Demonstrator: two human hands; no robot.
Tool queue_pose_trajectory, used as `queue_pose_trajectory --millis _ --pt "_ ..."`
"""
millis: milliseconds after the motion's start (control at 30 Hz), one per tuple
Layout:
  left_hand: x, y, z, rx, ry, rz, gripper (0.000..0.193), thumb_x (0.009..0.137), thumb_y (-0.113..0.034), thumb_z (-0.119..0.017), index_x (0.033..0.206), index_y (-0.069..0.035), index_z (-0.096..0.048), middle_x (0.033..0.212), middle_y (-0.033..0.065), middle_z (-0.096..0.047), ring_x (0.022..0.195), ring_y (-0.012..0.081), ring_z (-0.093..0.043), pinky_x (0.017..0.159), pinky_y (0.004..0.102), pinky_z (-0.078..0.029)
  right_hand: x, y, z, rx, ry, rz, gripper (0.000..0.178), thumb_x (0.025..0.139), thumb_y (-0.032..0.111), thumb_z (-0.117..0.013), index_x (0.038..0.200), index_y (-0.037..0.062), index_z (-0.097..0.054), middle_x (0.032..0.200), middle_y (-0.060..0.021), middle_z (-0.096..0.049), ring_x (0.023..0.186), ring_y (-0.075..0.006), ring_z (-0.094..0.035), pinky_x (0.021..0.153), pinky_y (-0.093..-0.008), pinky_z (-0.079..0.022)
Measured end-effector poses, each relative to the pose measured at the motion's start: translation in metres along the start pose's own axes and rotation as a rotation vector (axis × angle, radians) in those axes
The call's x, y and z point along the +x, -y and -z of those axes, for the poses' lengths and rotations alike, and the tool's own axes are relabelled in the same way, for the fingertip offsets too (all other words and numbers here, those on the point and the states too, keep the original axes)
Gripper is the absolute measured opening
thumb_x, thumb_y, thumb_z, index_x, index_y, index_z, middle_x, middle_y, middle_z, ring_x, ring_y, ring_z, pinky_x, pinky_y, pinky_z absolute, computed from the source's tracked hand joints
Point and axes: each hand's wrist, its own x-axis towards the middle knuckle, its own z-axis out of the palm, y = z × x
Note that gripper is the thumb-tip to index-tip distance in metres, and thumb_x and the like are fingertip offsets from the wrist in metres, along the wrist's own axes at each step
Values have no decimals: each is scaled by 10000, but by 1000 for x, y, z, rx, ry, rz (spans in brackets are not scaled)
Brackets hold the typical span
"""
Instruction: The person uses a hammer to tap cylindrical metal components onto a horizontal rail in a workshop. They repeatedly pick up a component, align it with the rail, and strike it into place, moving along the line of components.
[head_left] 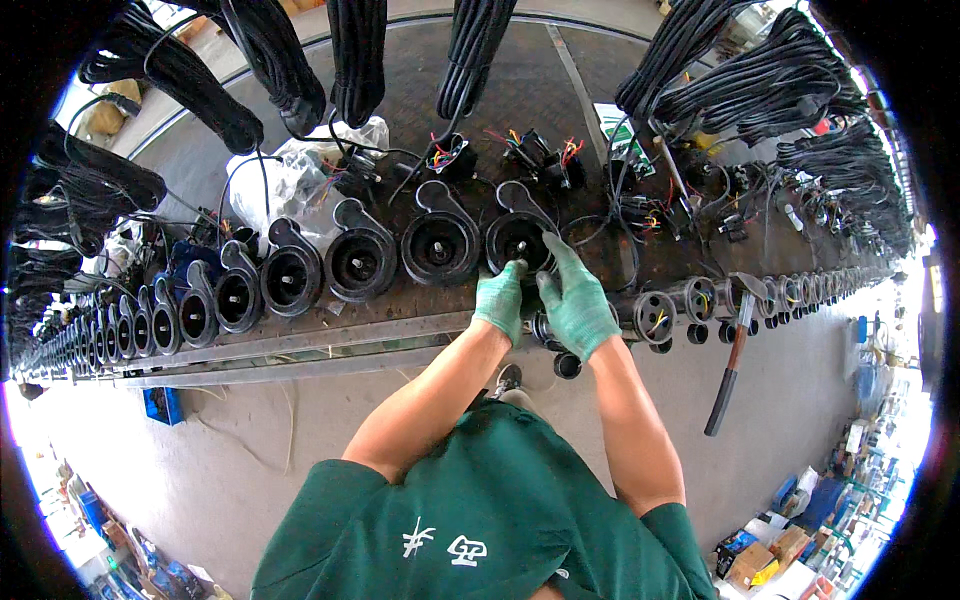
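Note:
Both my hands wear green gloves and meet at a black round housing (513,222) with a curved hook-shaped tail, near the table's front edge. My left hand (501,302) is closed at the housing's near rim, its fingertips by the central metal pin. My right hand (577,297) grips the right side, with fingers along the rim and the thumb toward the left hand. Parts of the fingers and the near rim are hidden. Directly left stands a matching black housing (440,247), untouched, with a pin in its middle.
More housings (291,281) line the edge leftward; round cases with wires (654,316) line it rightward. A hammer (735,355) juts over the edge. Black cable bundles (357,60) hang above. Small wired parts (545,158) and clear plastic bags (300,185) lie behind the housings.

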Motion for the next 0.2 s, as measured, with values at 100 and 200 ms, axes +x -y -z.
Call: queue_pose_trajectory --millis 100,200 --pt "9 -5 -6 -77 68 67 354 957 -101 -628 1306 -105 -564 1092 116 -702 870 285 -730 685 437 -654 -21 3 16 68 -19 -68 539 980 16 -589 1500 60 -456 1411 -227 -595 1333 -354 -572 1118 -385 -433" --pt "1 -10 -18 -115 49 96 340 977 -154 -634 1306 -91 -578 1105 136 -713 850 296 -739 658 441 -651 -35 0 27 102 -48 -162 549 984 13 -583 1512 84 -451 1442 -208 -583 1353 -331 -563 1137 -386 -423"
